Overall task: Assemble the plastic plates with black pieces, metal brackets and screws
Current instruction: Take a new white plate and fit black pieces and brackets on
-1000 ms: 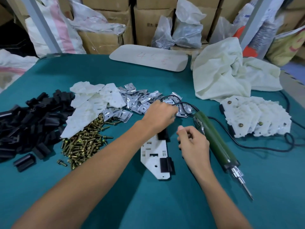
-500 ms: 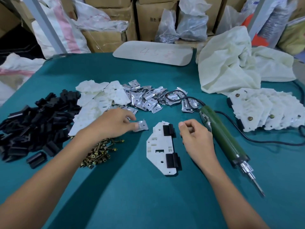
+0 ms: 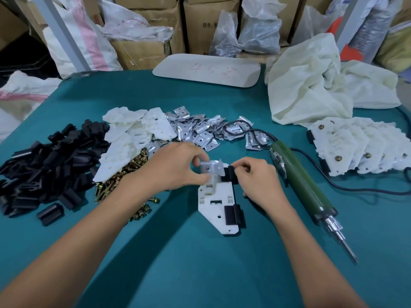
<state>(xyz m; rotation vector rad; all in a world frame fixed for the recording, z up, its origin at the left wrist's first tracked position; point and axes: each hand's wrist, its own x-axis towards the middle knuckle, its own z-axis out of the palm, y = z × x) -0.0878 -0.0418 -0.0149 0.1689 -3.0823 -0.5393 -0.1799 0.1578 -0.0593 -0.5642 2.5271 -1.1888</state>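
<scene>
Teal worktop [image 3: 200, 274]; white plastic plate [image 3: 213, 203] with black pieces [image 3: 231, 215]; shiny silver metal bracket [image 3: 211, 167]; brass-yellow screws [image 3: 115, 185]; dark green electric screwdriver [image 3: 302, 185]; cream cloth [image 3: 311, 81].

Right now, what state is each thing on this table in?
Left hand, pinching a bracket.
Bracket, held above the plate, not screwed.
Right hand, fingers curled on the upper black piece.
Plate, flat on the table.
Lower black piece, fitted on the plate.
Screwdriver, lying unheld.
Screws, loose pile.
Finished plates, overlapped, screwed.
</scene>
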